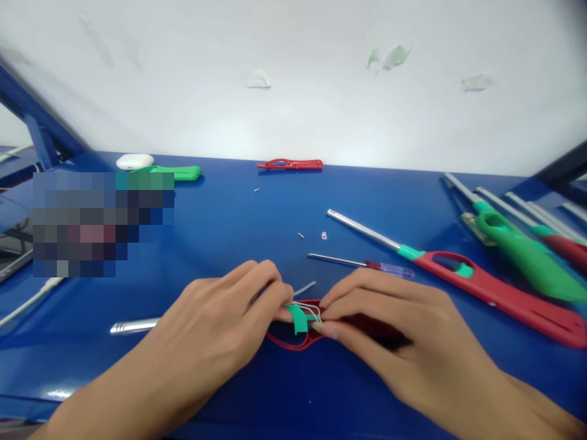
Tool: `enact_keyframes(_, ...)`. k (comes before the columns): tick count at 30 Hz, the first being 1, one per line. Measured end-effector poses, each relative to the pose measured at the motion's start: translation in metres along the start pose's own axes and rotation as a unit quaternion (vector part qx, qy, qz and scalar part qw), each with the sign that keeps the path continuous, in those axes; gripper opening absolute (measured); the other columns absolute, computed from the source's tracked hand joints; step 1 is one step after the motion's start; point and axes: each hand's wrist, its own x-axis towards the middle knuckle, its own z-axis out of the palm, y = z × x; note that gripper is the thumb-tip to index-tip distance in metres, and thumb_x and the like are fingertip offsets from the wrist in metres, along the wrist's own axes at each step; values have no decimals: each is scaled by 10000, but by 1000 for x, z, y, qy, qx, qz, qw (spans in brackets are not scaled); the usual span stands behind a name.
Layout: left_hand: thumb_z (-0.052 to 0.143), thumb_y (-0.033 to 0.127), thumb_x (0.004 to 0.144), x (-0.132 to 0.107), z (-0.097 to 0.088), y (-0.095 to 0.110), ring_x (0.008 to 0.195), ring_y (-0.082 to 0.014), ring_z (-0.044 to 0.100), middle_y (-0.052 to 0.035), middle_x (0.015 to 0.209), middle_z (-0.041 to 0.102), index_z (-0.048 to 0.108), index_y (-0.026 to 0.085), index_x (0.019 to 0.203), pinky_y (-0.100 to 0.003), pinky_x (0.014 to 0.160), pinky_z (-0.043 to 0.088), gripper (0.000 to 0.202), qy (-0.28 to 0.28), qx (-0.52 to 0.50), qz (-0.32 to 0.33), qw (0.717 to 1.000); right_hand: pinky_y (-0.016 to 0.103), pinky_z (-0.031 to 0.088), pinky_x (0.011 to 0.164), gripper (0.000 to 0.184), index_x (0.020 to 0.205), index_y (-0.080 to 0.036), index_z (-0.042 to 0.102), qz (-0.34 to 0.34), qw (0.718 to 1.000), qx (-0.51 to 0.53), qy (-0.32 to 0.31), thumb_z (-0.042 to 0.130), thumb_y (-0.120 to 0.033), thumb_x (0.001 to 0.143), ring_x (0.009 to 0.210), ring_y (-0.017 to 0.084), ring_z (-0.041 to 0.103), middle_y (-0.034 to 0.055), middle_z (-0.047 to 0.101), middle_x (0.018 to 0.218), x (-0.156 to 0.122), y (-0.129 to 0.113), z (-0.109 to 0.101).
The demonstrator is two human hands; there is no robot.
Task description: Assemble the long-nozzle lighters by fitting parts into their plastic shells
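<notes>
Near the front of the table lies an opened red lighter casing (293, 347), partly hidden under both hands. A teal trigger (299, 320) sits in its loop, and thin white wires (310, 306) curve beside it. With its fingers closed, my left hand (229, 311) pinches the trigger from the left. My right hand (394, 311) has its fingertips pressed together at the wires, over the right part of the casing; their exact grip is partly hidden. Past my left hand sticks out a silver metal tube (132, 326). A short translucent tube (305, 287) lies just behind the casing.
Behind the hands lie a screwdriver (362, 263), a small pink part (323, 235) and a red casing half (293, 164). A red lighter (499, 293) and green lighter (527, 250) occupy the right. At left are a green casing (186, 173), white case (134, 161) and cable (32, 299).
</notes>
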Motion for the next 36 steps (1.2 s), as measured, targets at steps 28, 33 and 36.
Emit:
enact_keyframes(28,347,119,1149,-12,9,-2,843,-163,634,-18,1056,612,568,241,1163,-268,687,486,253,-31,-74,-53,995,248,591,800,154,1022,-245,711,-104,984,-142,29,600,-184,1110,863,124,792,-29,821,1032,-7,6,4)
enact_keyframes(33,341,143,1161,-12,9,-2,849,-166,629,-20,1060,611,576,241,1158,-276,715,499,255,-35,-88,-67,993,274,600,732,262,1008,-224,729,-138,966,-210,54,514,-211,1156,822,146,810,1,847,1008,-8,6,4)
enact_keyframes(36,332,154,1167,-11,9,-2,843,-168,625,-19,1057,607,576,242,1151,-280,712,505,260,-34,-91,-69,993,279,593,710,287,1003,-221,731,-145,962,-225,53,495,-211,1166,808,140,813,-5,853,1003,-8,4,4)
